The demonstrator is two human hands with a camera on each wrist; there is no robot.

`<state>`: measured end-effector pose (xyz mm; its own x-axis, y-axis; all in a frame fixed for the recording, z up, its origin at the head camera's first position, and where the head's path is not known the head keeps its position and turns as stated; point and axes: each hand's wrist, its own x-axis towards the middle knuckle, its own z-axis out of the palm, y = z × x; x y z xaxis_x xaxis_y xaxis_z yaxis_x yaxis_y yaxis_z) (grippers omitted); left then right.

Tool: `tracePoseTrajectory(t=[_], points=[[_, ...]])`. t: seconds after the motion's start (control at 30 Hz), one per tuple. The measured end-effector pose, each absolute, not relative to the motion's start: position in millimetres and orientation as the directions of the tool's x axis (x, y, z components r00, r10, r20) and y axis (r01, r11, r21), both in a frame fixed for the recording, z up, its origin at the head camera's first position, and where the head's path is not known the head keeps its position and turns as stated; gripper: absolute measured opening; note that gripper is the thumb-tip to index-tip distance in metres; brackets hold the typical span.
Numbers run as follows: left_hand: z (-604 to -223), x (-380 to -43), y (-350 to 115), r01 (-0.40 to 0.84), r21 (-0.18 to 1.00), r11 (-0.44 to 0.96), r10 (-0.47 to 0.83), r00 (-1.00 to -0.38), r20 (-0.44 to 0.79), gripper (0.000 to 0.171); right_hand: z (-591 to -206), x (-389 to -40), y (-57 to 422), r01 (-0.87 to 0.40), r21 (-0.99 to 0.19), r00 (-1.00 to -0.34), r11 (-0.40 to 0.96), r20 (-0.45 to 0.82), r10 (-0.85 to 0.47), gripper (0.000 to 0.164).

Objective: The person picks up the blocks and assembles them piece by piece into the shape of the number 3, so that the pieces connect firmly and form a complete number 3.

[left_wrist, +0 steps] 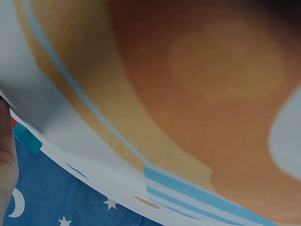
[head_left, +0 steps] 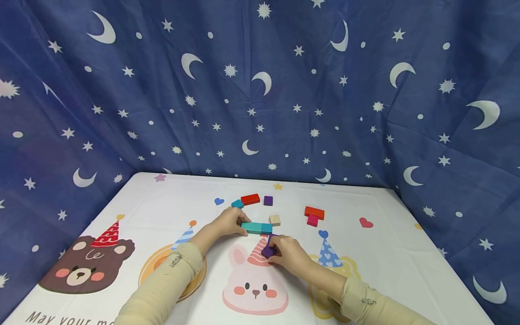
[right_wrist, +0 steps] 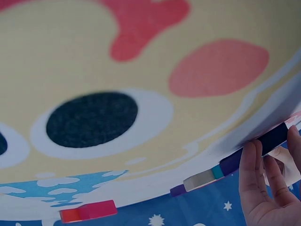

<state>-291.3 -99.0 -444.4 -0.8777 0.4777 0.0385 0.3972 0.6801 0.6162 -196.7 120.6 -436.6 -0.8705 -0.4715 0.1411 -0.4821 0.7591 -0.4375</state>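
My left hand (head_left: 228, 222) grips the left end of a long teal block (head_left: 252, 228) lying on the table, thumb on the near side. A short blue block (head_left: 266, 229) sits end to end with it on the right. My right hand (head_left: 290, 253) pinches a dark purple block (head_left: 268, 252) between thumb and fingers, just in front of the row. Another purple block (head_left: 272, 236) shows between it and the blue one, partly hidden by the fingers. In the right wrist view the held block (right_wrist: 275, 139) looks nearly black. The left wrist view catches only the left hand's edge (left_wrist: 7, 160).
Behind the row lie a wooden block (head_left: 275, 220), a purple block (head_left: 268, 201), a red block (head_left: 250, 199) and another blue block (head_left: 237, 204). To the right, a red block (head_left: 314, 212) touches a pink one (head_left: 312, 220). A starry curtain (head_left: 260, 113) hangs behind the table.
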Motion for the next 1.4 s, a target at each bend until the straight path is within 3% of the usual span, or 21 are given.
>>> tracePoseTrajectory(t=[0.6,1.0,1.4], points=[[-442,-291,-99,0.405,0.621,0.671,0.478,-0.876,0.054,0.033,-437,-197,120,-0.497,-0.416,-0.865,0.761,0.166,-0.474,0.022],[-445,-291,-98,0.399,0.615,0.68,0.475,-0.879,0.045,0.032,-436,-197,126,-0.45,-0.484,-0.882,0.75,0.113,-0.457,0.027],[-444,-290,-98,0.428,0.601,0.675,0.505,-0.862,0.047,0.036,-429,-197,146,-0.466,-0.5,-0.873,0.73,0.125,-0.472,0.021]])
